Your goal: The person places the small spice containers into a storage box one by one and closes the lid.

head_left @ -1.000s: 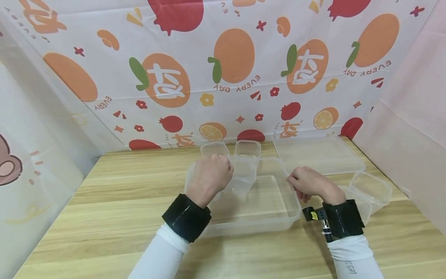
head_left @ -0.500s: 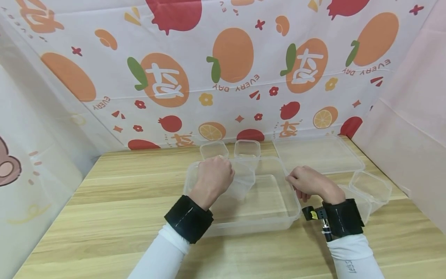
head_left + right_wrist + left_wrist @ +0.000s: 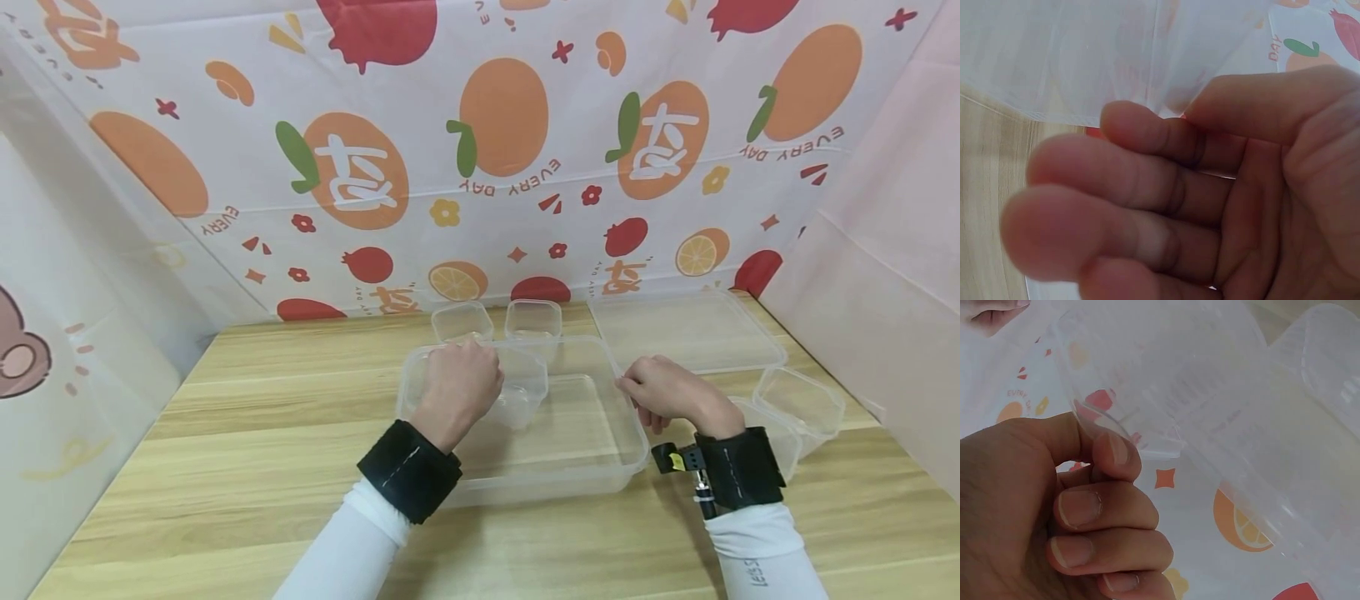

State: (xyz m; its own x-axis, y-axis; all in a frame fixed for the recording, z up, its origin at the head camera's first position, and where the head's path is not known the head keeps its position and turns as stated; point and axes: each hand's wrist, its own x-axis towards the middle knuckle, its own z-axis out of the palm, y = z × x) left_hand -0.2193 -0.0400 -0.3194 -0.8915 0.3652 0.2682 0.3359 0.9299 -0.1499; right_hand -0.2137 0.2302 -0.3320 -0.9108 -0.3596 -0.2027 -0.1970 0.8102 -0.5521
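Near the center of the head view, I see the person's left hand (image 3: 461,383) pinching, thumb against forefinger, the rim of a small clear plastic container (image 3: 528,383) over the left part of a large clear rectangular box (image 3: 577,433); I cannot tell whether its base touches the box floor. Right of center, the right hand (image 3: 671,392) pinches the box's right rim, its other fingers curled. Two similar small tubs (image 3: 534,315) stand behind the box, two more cups (image 3: 798,404) at lower right, and a flat translucent lid (image 3: 686,333) lies upper right on the wood-grain table (image 3: 285,467).
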